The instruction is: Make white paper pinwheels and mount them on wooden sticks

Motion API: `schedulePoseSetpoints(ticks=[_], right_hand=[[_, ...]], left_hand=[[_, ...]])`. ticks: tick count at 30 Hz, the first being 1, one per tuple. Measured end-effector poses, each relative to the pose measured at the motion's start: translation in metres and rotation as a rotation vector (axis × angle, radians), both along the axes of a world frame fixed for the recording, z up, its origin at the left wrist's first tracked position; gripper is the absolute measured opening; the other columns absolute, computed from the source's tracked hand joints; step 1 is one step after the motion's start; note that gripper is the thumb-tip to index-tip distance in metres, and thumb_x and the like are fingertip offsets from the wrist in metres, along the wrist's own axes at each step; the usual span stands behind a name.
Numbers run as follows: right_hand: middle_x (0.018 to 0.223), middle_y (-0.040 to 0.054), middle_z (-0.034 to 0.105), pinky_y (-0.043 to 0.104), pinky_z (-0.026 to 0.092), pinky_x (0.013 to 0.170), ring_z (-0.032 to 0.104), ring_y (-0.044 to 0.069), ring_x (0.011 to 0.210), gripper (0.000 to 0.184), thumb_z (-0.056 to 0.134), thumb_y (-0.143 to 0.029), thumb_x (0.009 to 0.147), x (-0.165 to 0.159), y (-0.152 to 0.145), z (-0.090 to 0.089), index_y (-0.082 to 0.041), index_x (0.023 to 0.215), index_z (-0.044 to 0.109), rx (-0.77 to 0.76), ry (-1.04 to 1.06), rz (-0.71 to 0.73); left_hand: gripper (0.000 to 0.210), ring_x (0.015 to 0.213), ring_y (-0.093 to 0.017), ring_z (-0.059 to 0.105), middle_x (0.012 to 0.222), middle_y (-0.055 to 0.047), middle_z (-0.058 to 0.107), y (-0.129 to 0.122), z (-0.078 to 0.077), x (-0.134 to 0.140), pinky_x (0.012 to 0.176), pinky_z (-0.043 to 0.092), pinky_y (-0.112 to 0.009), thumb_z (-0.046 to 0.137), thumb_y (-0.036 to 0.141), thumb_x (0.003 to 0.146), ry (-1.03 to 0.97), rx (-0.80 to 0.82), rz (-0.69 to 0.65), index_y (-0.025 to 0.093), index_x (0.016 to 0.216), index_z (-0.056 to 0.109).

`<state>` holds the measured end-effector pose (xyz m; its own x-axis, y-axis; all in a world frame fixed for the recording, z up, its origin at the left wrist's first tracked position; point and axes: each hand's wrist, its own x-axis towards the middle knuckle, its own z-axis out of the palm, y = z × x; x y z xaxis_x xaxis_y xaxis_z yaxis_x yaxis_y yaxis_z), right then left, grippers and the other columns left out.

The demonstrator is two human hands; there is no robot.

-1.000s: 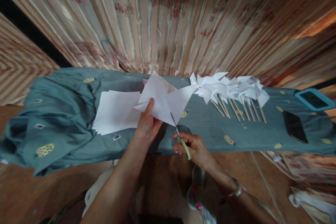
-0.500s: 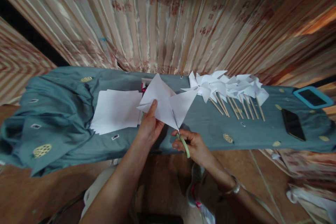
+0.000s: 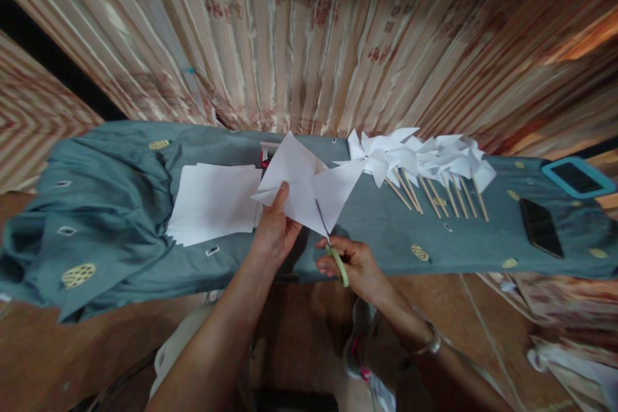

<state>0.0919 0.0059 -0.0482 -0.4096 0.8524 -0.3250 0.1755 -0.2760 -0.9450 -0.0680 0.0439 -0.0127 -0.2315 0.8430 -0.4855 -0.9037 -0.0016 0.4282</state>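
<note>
My left hand [image 3: 275,228] pinches a white sheet of paper [image 3: 302,174], thumb on top and fingers beneath. Slits run into the sheet from its corners, and one flap on the right stands apart. In my right hand [image 3: 351,262] is a pair of scissors [image 3: 337,261] with green handles, gripped by the fingers. The scissor blades lie at the sheet's lower right corner, pointing up along a cut line. To the left lies a stack of white paper sheets [image 3: 215,203]. Several paper pinwheels [image 3: 410,158] on wooden sticks [image 3: 429,196] lie to the right.
A green-grey cloth [image 3: 381,238] covers the narrow table, bunched at the left end. A small red and white box [image 3: 266,156] sits behind the held sheet. At the right lie a black phone [image 3: 541,227] and a blue-framed device [image 3: 578,177]. A curtain [image 3: 299,45] hangs behind.
Almost nothing differs. Both hands, the sheet and the scissors keep nearly the same places; the view has shifted very slightly.
</note>
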Motion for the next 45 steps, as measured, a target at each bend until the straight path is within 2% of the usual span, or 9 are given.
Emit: schedulePoseSetpoints(ticks=[9, 17, 23, 26, 36, 39, 45], right_hand=[[0.064, -0.0028, 0.064, 0.022, 0.044, 0.055, 0.054, 0.01, 0.055, 0.042, 0.079, -0.046, 0.068, 0.002, 0.003, -0.001, -0.018, 0.099, 0.072, 0.078, 0.015, 0.009], [0.063, -0.0021, 0.065, 0.022, 0.047, 0.052, 0.058, 0.011, 0.054, 0.043, 0.085, -0.044, 0.06, -0.001, 0.002, -0.003, -0.018, 0.091, 0.071, -0.043, 0.047, -0.057], [0.06, -0.0035, 0.062, 0.021, 0.045, 0.054, 0.055, 0.01, 0.054, 0.031, 0.081, -0.043, 0.066, 0.0, 0.004, 0.003, -0.019, 0.079, 0.067, 0.055, 0.035, -0.004], [0.059, -0.0028, 0.062, 0.021, 0.043, 0.052, 0.055, 0.01, 0.054, 0.032, 0.078, -0.047, 0.069, 0.001, 0.005, 0.004, -0.018, 0.072, 0.064, 0.095, 0.003, 0.006], [0.057, -0.0006, 0.063, 0.022, 0.044, 0.051, 0.057, 0.011, 0.052, 0.041, 0.077, -0.056, 0.066, -0.003, 0.003, 0.002, -0.017, 0.068, 0.064, 0.051, -0.025, -0.052], [0.057, -0.0006, 0.064, 0.022, 0.044, 0.05, 0.057, 0.011, 0.052, 0.04, 0.078, -0.055, 0.066, -0.002, 0.003, 0.001, -0.017, 0.069, 0.064, 0.038, -0.019, -0.059], [0.058, -0.001, 0.065, 0.022, 0.045, 0.051, 0.057, 0.011, 0.052, 0.035, 0.078, -0.05, 0.068, -0.003, 0.004, 0.004, -0.018, 0.067, 0.064, 0.071, -0.003, -0.041]], left_hand=[[0.011, 0.066, -0.01, 0.069, 0.08, -0.003, 0.074, -0.004, 0.002, 0.006, 0.065, 0.058, -0.017, 0.055, 0.012, 0.091, 0.013, -0.002, -0.036, 0.013, 0.093, 0.066], [0.01, 0.069, -0.012, 0.069, 0.083, -0.003, 0.074, -0.003, 0.001, 0.005, 0.077, 0.058, -0.023, 0.057, 0.013, 0.089, 0.042, -0.039, -0.037, 0.013, 0.093, 0.066], [0.012, 0.068, -0.011, 0.07, 0.082, -0.003, 0.075, -0.004, -0.002, 0.009, 0.079, 0.058, -0.022, 0.059, 0.012, 0.088, 0.033, -0.033, -0.036, 0.013, 0.096, 0.067], [0.012, 0.069, -0.012, 0.07, 0.082, -0.004, 0.075, -0.005, -0.004, 0.011, 0.081, 0.057, -0.023, 0.059, 0.012, 0.088, 0.033, -0.037, -0.046, 0.013, 0.097, 0.067], [0.009, 0.07, -0.013, 0.07, 0.081, -0.004, 0.075, -0.006, -0.004, 0.011, 0.082, 0.057, -0.024, 0.059, 0.014, 0.088, 0.056, -0.033, -0.06, 0.014, 0.089, 0.068], [0.009, 0.068, -0.013, 0.07, 0.08, -0.004, 0.075, -0.006, -0.004, 0.011, 0.082, 0.058, -0.026, 0.059, 0.014, 0.088, 0.056, -0.031, -0.064, 0.012, 0.089, 0.067], [0.011, 0.065, -0.01, 0.068, 0.079, -0.003, 0.075, -0.008, -0.002, 0.012, 0.078, 0.057, -0.021, 0.058, 0.013, 0.089, 0.053, -0.027, -0.06, 0.014, 0.085, 0.068]])
